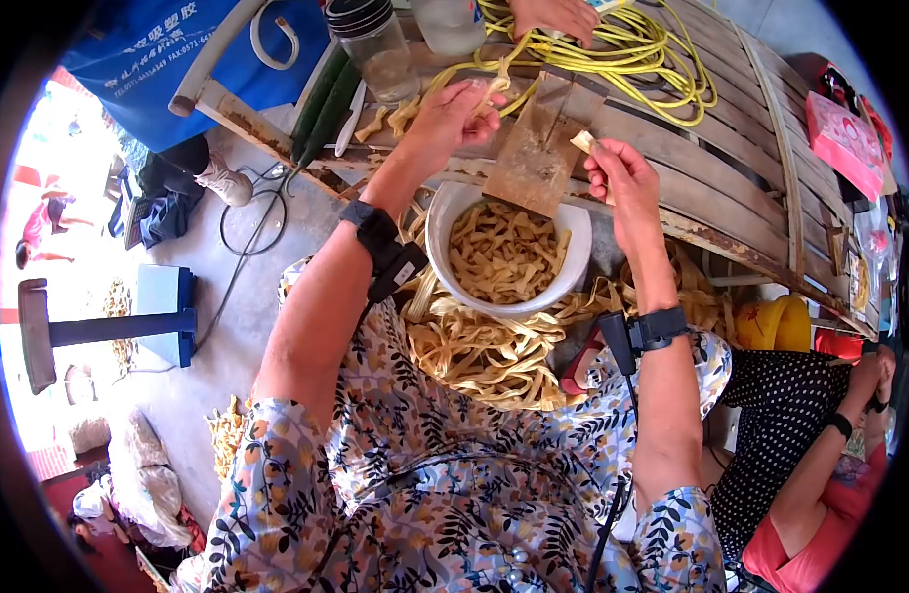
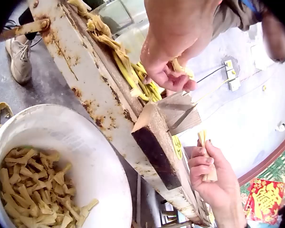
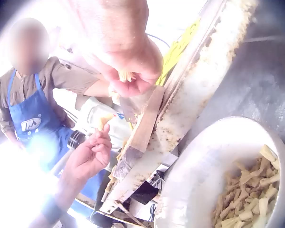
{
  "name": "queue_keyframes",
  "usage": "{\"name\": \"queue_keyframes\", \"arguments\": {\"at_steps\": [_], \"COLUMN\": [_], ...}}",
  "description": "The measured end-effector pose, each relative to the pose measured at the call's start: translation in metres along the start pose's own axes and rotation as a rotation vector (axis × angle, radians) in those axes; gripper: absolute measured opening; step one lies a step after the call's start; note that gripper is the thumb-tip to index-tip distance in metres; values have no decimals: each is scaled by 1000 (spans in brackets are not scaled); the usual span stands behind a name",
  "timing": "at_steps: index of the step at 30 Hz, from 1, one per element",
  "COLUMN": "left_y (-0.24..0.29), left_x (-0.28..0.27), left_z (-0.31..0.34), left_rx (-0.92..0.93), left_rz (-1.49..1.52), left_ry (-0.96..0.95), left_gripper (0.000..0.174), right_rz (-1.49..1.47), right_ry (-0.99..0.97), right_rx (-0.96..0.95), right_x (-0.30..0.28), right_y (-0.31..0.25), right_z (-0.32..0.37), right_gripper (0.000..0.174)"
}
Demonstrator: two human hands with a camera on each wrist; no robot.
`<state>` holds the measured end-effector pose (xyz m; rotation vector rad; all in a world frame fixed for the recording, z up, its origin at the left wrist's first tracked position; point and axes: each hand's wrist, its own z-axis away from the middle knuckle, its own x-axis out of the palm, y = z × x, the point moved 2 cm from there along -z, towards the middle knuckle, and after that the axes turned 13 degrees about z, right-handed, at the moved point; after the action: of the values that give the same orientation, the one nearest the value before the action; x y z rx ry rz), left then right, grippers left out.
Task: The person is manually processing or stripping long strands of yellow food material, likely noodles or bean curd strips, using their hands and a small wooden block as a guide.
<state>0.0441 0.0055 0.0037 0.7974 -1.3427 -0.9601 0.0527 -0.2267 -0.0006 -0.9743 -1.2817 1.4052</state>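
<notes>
The left hand (image 1: 459, 117) pinches a pale dried strip (image 1: 496, 84) over the bench, left of a wooden block (image 1: 534, 158) with a blade standing in it. To the block's right, the right hand (image 1: 622, 183) pinches a short pale piece (image 1: 582, 141) between thumb and fingers. In the left wrist view that piece (image 2: 203, 137) sticks up from the right hand (image 2: 218, 183). Below the block stands a white bucket (image 1: 440, 232) holding many short knotted pieces (image 1: 504, 259). Long strips (image 1: 484, 346) lie under and around the bucket.
Yellow hose (image 1: 687, 94) lies coiled on the slatted bench (image 1: 721, 183), with another person's hand (image 1: 558, 18) beside it. Cucumbers (image 1: 321, 104), a white-handled tool (image 1: 351, 119) and a jar (image 1: 375, 54) are at the left. Someone sits at the lower right (image 1: 810, 484).
</notes>
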Motion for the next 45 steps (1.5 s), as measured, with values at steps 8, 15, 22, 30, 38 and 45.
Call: {"name": "queue_keyframes", "arguments": {"at_steps": [8,15,22,30,38,45], "left_y": [5,3,0,-33,-66,-60], "left_x": [13,20,31,32,28,43], "left_z": [24,46,76,95,97,110], "left_rx": [-128,-180,-287,-473,-506,-499], "left_rz": [103,27,-184,-192,-180,-325], "left_ry": [-118,-208,-286,-307,-221,-159], "left_gripper": [30,29,27,23,23,36], "right_rz": [-136,-73,-111,-442,-418,-234], "right_ry": [-158,-278,-411,-380,-299,-323], "right_rx": [74,104,230,398,389,329], "right_x": [0,1,9,23,35,32], "right_y": [-5,0,13,73,76,81], "right_z": [10,23,50,67,67,78], "right_gripper": [21,27,31,28,25,23]}}
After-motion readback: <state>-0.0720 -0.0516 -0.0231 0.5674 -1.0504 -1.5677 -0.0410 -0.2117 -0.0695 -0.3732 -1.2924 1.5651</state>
